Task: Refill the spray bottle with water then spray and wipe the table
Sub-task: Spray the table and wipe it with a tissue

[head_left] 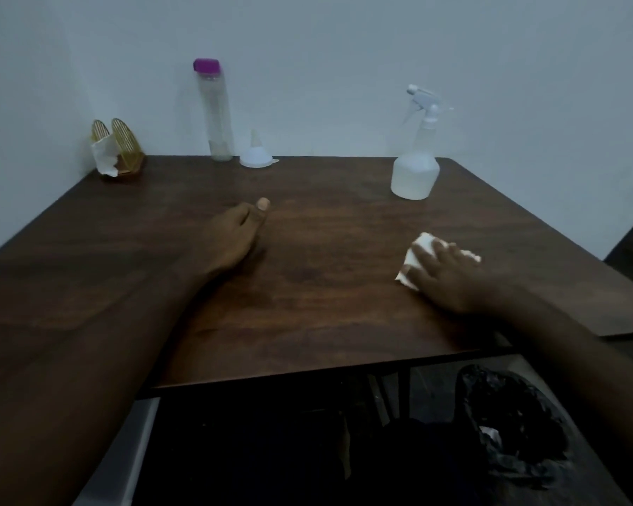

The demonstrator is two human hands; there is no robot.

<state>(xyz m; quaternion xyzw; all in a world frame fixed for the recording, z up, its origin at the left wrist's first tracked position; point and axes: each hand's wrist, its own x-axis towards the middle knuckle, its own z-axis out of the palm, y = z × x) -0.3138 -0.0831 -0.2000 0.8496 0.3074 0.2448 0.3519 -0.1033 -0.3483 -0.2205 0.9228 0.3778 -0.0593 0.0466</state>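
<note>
White tissue (423,258) lies pressed flat under the right hand (450,277), fingers spread over it at the right of the frame, so the wiping looks under way; the left hand (234,237) rests empty at centre, loosely curled with the thumb up. Most unwiped brown tabletop (307,286) stretches left of the tissue, so I judge the next stroke runs leftward, toward the idle hand. Directly above the right hand in the frame stands the spray bottle (415,166), upright, nozzle facing left, nearer that hand. Further off, upper left, stand a purple-capped bottle (216,111) and funnel (256,155)
</note>
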